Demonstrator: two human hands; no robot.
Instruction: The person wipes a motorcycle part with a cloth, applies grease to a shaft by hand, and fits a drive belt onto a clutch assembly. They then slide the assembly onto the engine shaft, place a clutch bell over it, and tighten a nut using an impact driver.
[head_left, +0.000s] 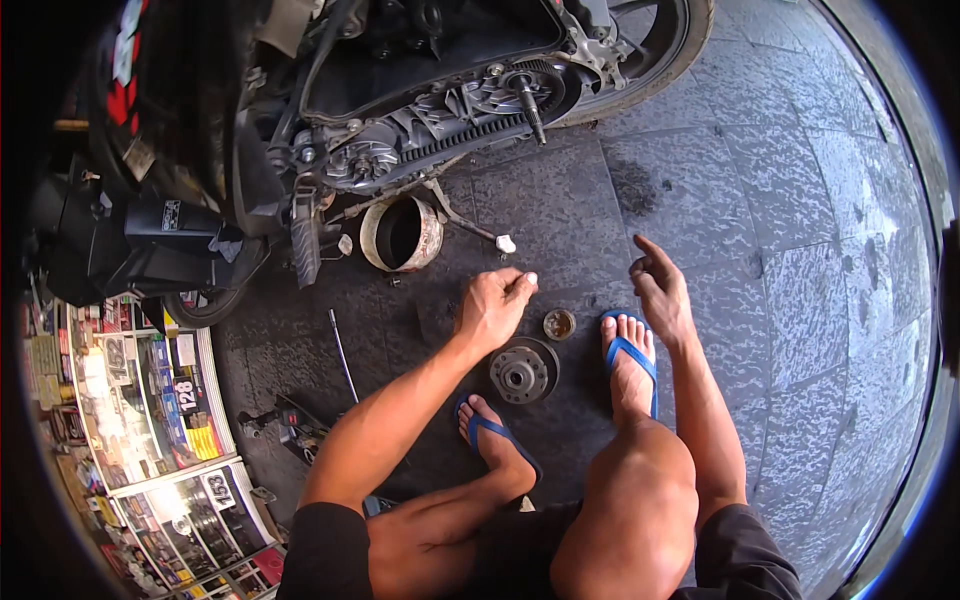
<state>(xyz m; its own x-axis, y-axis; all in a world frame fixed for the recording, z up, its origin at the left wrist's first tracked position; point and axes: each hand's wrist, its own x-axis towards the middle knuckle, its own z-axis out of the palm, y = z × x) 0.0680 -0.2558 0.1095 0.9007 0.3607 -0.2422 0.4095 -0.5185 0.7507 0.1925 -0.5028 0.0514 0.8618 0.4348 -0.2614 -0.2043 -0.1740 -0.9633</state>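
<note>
My left hand (pixel 497 305) is closed in the middle of the view, fingertips pinched; a small pale spot shows there, too small to make out. To its right, my right hand (pixel 660 292) is open above my sandalled foot, index finger stretched out and the others partly bent. Below and between my hands, a round metal clutch part (pixel 520 372) lies on the floor, with a small round container (pixel 559 323) of brownish stuff just behind it. Beyond them stands a scooter (pixel 440 135) with its belt drive exposed.
A stained white tub (pixel 430 235) sits under the scooter near its stand. A long metal rod (pixel 342 350) and some dark tools (pixel 290 430) lie left. A glass display case (pixel 160 420) of packaged goods fills the far left. My feet in blue flip-flops rest on the dark tiled floor (pixel 800 300).
</note>
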